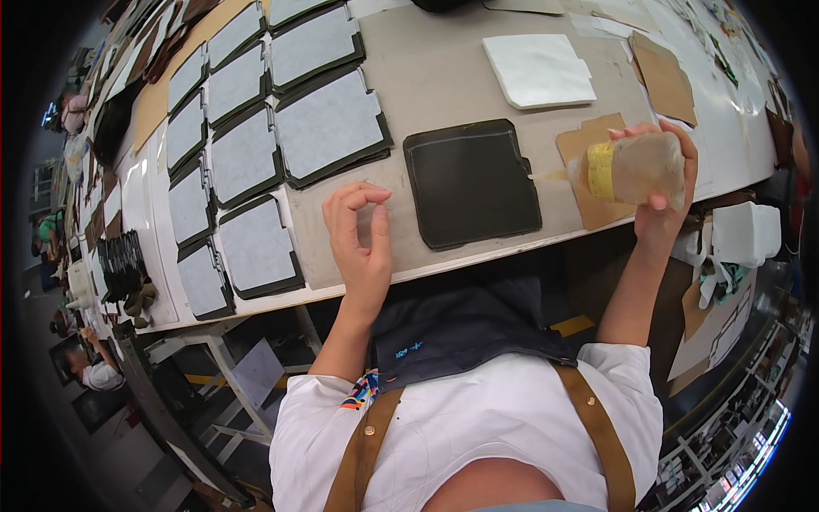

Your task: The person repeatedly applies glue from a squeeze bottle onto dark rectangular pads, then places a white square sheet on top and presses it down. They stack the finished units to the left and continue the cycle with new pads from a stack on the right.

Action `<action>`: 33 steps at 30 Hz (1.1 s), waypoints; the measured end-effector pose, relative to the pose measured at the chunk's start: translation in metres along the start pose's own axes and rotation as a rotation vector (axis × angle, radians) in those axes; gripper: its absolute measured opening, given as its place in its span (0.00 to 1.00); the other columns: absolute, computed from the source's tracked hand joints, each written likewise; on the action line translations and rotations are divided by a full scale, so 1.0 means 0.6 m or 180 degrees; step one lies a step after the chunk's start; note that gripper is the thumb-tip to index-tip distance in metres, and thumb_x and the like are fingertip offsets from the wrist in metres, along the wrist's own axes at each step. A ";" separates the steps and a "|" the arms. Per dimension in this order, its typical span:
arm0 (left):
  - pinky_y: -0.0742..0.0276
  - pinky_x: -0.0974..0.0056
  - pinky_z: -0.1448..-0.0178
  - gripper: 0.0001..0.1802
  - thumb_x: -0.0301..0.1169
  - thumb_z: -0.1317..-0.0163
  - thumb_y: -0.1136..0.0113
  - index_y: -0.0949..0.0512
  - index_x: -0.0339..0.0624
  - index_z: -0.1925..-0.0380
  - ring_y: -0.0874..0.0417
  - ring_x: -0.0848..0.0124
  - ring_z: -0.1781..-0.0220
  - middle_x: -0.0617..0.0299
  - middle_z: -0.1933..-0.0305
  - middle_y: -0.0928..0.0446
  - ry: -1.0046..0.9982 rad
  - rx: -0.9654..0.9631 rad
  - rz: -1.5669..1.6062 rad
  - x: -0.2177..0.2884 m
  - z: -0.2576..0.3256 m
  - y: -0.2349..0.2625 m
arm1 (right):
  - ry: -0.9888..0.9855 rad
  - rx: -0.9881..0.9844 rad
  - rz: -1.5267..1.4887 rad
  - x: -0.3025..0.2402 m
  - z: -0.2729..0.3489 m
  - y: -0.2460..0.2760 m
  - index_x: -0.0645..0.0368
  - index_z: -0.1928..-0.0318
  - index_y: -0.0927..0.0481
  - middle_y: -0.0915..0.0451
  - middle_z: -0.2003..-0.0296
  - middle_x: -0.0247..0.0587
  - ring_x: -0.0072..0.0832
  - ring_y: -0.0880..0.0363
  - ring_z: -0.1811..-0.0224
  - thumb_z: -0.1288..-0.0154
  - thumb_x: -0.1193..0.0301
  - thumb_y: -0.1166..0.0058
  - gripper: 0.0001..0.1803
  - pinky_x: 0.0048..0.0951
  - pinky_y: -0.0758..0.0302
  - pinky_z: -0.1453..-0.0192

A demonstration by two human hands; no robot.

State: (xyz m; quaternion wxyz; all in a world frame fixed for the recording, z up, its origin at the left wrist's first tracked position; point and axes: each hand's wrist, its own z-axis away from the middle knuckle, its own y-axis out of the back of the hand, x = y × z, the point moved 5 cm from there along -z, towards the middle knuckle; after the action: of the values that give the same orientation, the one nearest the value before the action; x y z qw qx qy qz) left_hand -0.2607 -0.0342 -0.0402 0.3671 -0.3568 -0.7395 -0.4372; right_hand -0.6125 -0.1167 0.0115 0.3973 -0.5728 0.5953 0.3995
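Observation:
A black flat panel (471,189) with rounded corners and a small notch on its right side lies on the bench in front of me. My right hand (658,224) is wrapped round a translucent squeeze bottle (650,166) with yellow tape near its neck. The bottle is tipped on its side, and its thin nozzle points left at the panel's right edge; whether the tip touches is too fine to tell. Left of the panel, my left hand (360,243) hovers with curled fingers, thumb apart, holding nothing. Under the bottle lies a brown cardboard template (595,136).
Rows of black pieces topped with pale grey sheets (333,126) cover the bench's left. A stack of white sheets (539,72) lies beyond the panel, with another cardboard piece (664,81) to its right. The bench's front edge (444,270) runs before me. Another person (101,375) is at far left.

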 end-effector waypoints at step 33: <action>0.34 0.63 0.31 0.07 0.21 0.29 0.46 0.23 0.37 0.53 0.26 0.67 0.41 0.57 0.47 0.25 -0.0027 -0.0137 -0.0127 -0.003 0.004 0.001 | -0.0278 0.0396 -0.0388 0.006 0.082 0.035 0.63 0.33 0.35 0.21 0.48 0.56 0.49 0.18 0.44 0.55 0.34 0.25 0.61 0.52 0.21 0.36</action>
State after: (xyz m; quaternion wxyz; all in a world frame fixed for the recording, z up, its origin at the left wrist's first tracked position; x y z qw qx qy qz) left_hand -0.2596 -0.0321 -0.0423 0.3473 -0.3516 -0.7384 -0.4588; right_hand -0.6331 -0.0714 -0.0093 0.4812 -0.5643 0.5652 0.3615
